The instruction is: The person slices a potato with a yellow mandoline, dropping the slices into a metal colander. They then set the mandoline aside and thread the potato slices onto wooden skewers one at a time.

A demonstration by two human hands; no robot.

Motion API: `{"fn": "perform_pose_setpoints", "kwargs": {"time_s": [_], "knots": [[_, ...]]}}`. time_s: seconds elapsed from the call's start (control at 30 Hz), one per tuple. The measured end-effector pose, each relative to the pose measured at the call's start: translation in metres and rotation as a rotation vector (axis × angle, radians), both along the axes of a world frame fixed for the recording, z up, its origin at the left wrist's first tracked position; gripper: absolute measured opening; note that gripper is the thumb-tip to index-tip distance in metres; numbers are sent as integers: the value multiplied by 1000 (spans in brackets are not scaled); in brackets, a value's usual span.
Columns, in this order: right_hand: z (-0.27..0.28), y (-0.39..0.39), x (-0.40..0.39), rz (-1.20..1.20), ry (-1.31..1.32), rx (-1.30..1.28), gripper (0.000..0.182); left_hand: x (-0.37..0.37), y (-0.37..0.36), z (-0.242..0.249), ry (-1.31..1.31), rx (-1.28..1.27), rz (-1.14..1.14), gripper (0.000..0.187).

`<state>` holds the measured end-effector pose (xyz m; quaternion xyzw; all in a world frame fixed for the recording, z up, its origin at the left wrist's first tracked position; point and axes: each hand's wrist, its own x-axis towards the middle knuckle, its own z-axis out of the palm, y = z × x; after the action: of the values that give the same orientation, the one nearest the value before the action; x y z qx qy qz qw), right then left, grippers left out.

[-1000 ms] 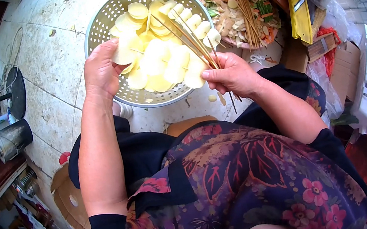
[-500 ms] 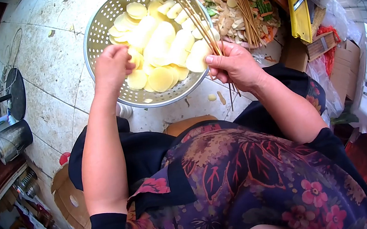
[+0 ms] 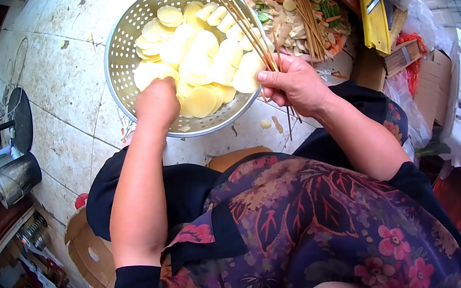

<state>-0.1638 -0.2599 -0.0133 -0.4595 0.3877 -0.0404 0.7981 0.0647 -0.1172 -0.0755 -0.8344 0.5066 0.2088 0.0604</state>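
A pale tiled floor (image 3: 63,79) carries a big metal colander (image 3: 123,46), and everything else is placed from that colander. Inside it lies a heap of pale potato slices (image 3: 200,59), some piled toward its middle and some against its far wall. Just right of the colander sits a tray of mixed vegetable scraps (image 3: 289,16) with loose skewers lying across it, and beyond that tray stands a yellow slicer (image 3: 374,18). Well left of the colander, a metal kettle (image 3: 15,176) rests at the edge of the floor. The left hand (image 3: 157,102) reaches over the colander's near rim, its fingers curled down into the potato slices; whether they grip one cannot be told. The right hand (image 3: 293,84) is at the colander's right rim, its fingers pinched tight around a bundle of wooden skewers (image 3: 249,31) that slants up over the slices.
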Motion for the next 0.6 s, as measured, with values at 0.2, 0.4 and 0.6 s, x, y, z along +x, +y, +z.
{"fn": "perform_pose_setpoints", "kwargs": {"time_s": [0.2, 0.4, 0.6], "knots": [[1, 3, -1, 87, 2, 10, 12, 45, -10, 26, 658, -393, 809, 13], [-1, 5, 1, 139, 18, 19, 12, 50, -10, 37, 1236, -988, 1144, 24], [-1, 6, 1, 145, 16, 27, 12, 52, -8, 39, 1287, -1076, 1138, 24]]}}
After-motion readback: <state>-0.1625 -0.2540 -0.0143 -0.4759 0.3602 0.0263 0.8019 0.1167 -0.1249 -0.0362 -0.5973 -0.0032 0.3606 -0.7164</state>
